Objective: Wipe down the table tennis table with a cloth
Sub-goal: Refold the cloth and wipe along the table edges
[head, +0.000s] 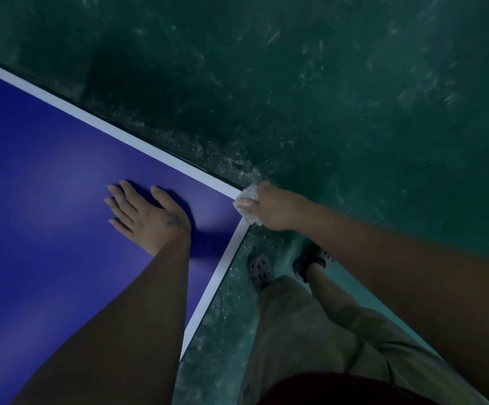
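Cloth [247, 204] gripped by right hand [275, 209] at table [47, 171] corner, left hand [146, 213] spread flat on top

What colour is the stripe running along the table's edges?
White; the painted edge stripe frames the blue table tennis tabletop, clearest in the head view.

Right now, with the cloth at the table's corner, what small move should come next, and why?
Probably slide the cloth along the white edge stripe toward the body. The right hand grips it right at the corner of the table, where both stripes meet. The left hand rests flat on the blue surface, seemingly as a brace, clear of that stripe.
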`<state>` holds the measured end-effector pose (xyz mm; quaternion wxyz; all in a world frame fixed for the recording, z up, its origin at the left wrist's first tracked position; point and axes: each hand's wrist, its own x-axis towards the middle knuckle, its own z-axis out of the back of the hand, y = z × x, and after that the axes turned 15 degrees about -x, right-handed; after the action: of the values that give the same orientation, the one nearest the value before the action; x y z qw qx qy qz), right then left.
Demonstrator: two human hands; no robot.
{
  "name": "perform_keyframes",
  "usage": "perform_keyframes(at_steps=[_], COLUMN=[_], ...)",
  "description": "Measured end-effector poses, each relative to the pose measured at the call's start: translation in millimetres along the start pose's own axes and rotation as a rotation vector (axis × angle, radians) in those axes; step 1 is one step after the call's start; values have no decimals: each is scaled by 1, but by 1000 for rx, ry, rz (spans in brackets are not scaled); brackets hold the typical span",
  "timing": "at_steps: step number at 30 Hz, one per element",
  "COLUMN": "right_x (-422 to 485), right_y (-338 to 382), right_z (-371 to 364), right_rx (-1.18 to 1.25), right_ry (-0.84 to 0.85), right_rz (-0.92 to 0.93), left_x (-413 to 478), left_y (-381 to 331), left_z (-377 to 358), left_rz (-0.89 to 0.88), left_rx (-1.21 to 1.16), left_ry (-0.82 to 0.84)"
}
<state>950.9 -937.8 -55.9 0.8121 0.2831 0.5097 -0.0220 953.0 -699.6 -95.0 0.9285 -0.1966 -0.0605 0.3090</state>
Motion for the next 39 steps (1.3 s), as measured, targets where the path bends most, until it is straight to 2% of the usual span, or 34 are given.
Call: perform_keyframes(at_steps=[4,10,15,18,22,27,31,34,39], right_x=[15,39,30,24,50,89,67,51,72], right_y=[17,50,18,6,47,111,87,64,99], right_z=[10,21,14,9,16,37,35,30,36], right_rx=[-155,-91,-87,-145,-159,-89,-123,-208,-124], right_ry=[15,-2,57,61,10,38,25,66,53], right_rz=[37,113,152,103,104,150,204,123,132], left_x=[-1,-1,-3,-5,-2,1,0,0,0], left_y=[0,1,0,-1,2,0,1,1,0], left_z=[0,-1,-1,0,0,0,1,0,2], left_rz=[-2,-37,-44,-62,-31,-46,-35,-35,-33], left_rx=[-14,-35,-24,-25,-19,-47,-66,-72,-67], left_ry=[-13,-61,-67,-62,-45,-68,-52,-45,-32])
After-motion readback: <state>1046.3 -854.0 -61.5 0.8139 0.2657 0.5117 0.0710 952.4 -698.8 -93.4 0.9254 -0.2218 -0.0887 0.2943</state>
